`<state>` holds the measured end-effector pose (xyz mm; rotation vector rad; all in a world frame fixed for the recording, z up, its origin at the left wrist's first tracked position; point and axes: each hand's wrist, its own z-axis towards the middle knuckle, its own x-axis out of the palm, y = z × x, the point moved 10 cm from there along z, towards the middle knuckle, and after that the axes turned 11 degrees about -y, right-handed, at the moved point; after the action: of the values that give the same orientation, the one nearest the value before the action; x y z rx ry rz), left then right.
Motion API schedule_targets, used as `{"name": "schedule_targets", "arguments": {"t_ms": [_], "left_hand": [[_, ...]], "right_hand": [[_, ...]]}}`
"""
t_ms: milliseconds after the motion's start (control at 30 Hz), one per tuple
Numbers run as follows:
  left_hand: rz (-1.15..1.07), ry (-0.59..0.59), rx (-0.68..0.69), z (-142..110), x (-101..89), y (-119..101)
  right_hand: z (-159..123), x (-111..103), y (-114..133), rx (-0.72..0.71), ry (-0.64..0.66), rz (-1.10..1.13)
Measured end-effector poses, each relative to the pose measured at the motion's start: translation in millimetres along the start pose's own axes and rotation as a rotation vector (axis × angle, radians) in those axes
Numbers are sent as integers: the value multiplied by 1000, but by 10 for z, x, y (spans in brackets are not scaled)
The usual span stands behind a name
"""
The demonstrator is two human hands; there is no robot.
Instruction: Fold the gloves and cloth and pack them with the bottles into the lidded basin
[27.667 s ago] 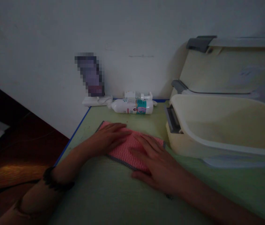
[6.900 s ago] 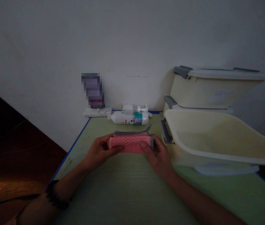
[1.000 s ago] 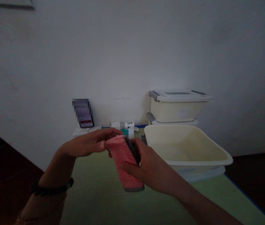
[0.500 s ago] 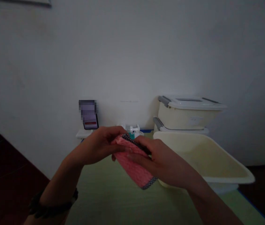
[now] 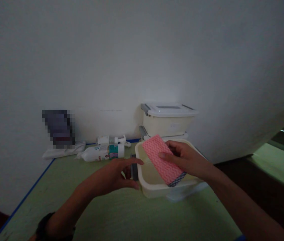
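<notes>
Head view: right hand (image 5: pixel 186 159) alone now grips pink cloth (image 5: pixel 158 155); left hand (image 5: pixel 118 174) spreads wide.

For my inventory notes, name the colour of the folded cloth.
The cloth is pink, clearest in the head view.

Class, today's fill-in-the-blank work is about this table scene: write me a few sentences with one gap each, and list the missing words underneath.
The right hand holds a folded cloth whose main colour is ____. The left hand, beside the open tub, holds ____. The white bottle lies on its ____. The strip along the left edge of the table is coloured ____.

Missing words: pink; nothing; side; blue.
</notes>
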<state>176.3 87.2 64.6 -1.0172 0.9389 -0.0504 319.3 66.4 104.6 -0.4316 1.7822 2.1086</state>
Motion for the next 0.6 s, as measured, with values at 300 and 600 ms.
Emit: {"name": "schedule_targets", "arguments": {"t_ms": [300,600], "left_hand": [[293,-158,3,-650,-417,97],[120,-81,-289,-1376,-762,514]], "right_hand": [[15,156,80,-6,12,8],[-44,1022,4,8,223,31]]}}
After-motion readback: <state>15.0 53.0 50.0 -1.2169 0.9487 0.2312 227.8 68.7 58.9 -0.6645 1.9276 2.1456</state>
